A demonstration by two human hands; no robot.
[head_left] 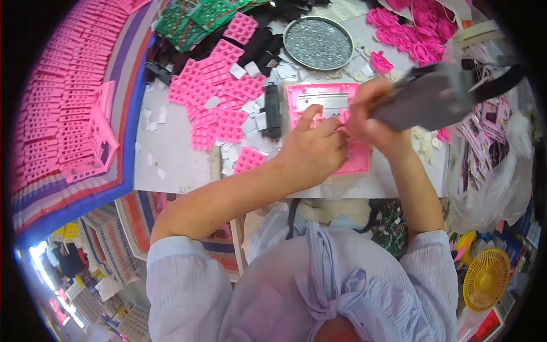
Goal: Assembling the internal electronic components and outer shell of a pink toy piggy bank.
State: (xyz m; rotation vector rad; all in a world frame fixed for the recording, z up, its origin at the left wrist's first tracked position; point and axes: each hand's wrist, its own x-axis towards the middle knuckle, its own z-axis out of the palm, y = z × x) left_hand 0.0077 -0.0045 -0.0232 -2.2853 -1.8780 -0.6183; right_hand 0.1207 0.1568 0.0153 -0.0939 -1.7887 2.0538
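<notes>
Pressing one pink case (319,102), left hand (313,151); right hand (370,117) holds one screwdriver (427,100).

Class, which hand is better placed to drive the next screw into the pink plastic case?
Right: the right hand holds the grey power screwdriver over the pink plastic case; the left hand only steadies it.

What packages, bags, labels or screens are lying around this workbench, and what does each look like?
Clear plastic bag: right edge of the table, crumpled, see-through whitish.
Pink calculator shell: under both hands, rectangular, with a pale grey display window strip near its top.
Small white paper squares: scattered among the pink keypad mats left of centre, blank-looking.
Round metal tin: top centre, filled with tiny silvery parts.
No lit screen is visible.
</notes>
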